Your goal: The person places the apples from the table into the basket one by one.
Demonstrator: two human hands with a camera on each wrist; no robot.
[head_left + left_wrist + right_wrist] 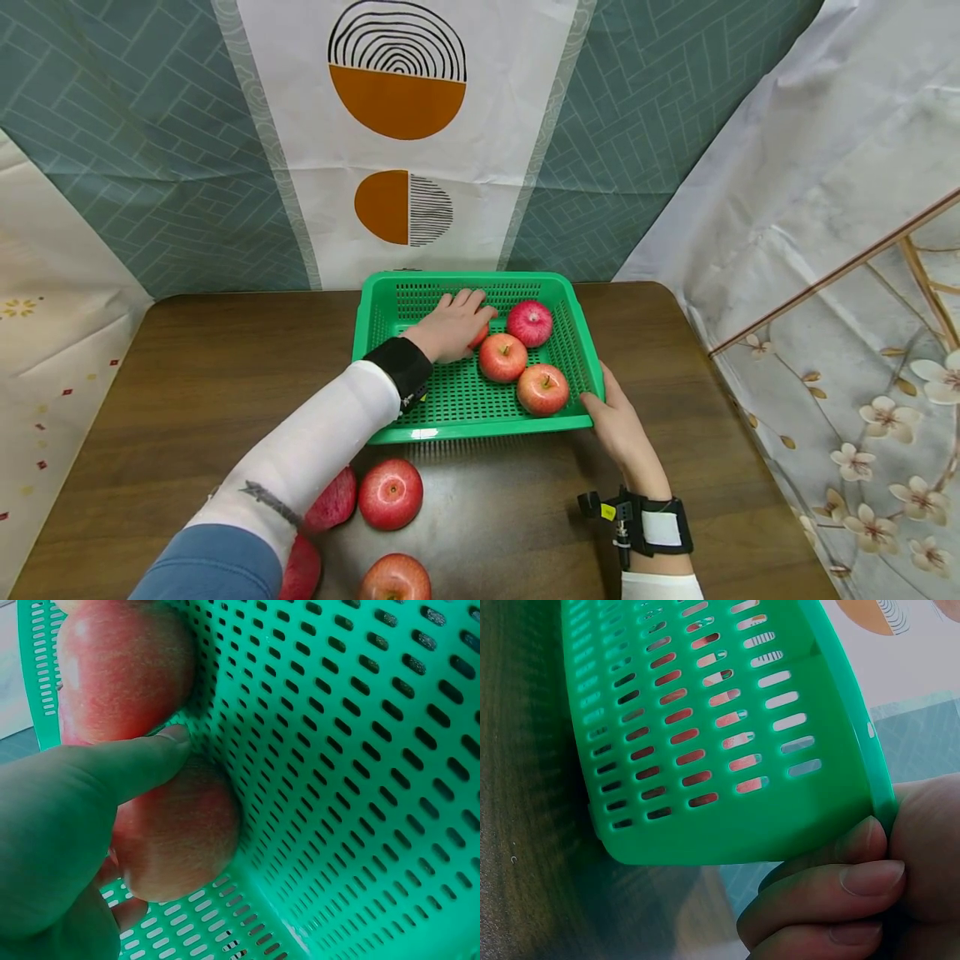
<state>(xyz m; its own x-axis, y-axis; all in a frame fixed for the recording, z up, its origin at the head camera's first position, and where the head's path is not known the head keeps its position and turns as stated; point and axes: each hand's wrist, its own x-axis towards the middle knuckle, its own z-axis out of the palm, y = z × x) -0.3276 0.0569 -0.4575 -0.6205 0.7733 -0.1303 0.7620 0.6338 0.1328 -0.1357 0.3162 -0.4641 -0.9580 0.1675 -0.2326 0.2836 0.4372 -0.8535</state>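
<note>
Inside the green plastic basket (480, 429) my left hand (453, 325) holds a red apple (180, 832), thumb across one side and fingertips showing beyond it. Most of that apple is hidden by the hand in the head view. To its right lie two more red-yellow apples (503, 358) and a deeper pink-red round fruit (529, 323). My right hand (618, 417) grips the basket's near right corner. In the right wrist view its curled fingers (825, 889) are at the outer wall, just under the rim.
On the brown table (225, 375), near its front, lie a red apple (391, 494), another apple (395, 579) and darker red fruits (333, 502) partly behind the left sleeve. A patterned cloth (405, 208) hangs behind the table's back edge.
</note>
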